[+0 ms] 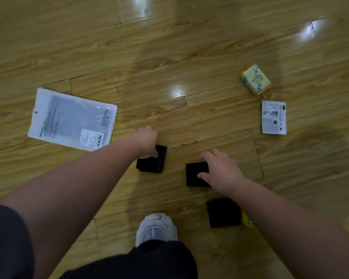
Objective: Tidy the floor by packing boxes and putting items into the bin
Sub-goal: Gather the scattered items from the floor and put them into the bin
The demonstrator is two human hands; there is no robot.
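Head view, looking down at a glossy wooden floor [189, 47]. Both bare arms reach forward from the near edge.

The left hand [146, 140] grips the left black block [153, 164], a ribbed, nearly square piece lying flat. The fingers are curled over its far edge and hidden behind the knuckles. The ribs run near to far, tipped slightly right.

The right hand [222, 171] holds the middle black block [193, 178], just right of the first and a little nearer. The thumb lies on top and the fingers are bent, slightly apart, over the far right corner. This block also lies flat, its sides nearly square to the view.

A third piece, the near black block [223, 213], lies close under the right forearm, with something yellow showing at its right edge.

Far left lies a white plastic pouch [72, 119]. Its long axis runs left to right, with the hanging hole at the left end and the barcode label at the near right.

Far right sits a small yellow box [255, 79], its long axis slanting from far left to near right. Just nearer lies a white leaflet [274, 117], its long side running near to far.

A white shoe [156, 228] and dark trousers [159, 260] show at the near edge.
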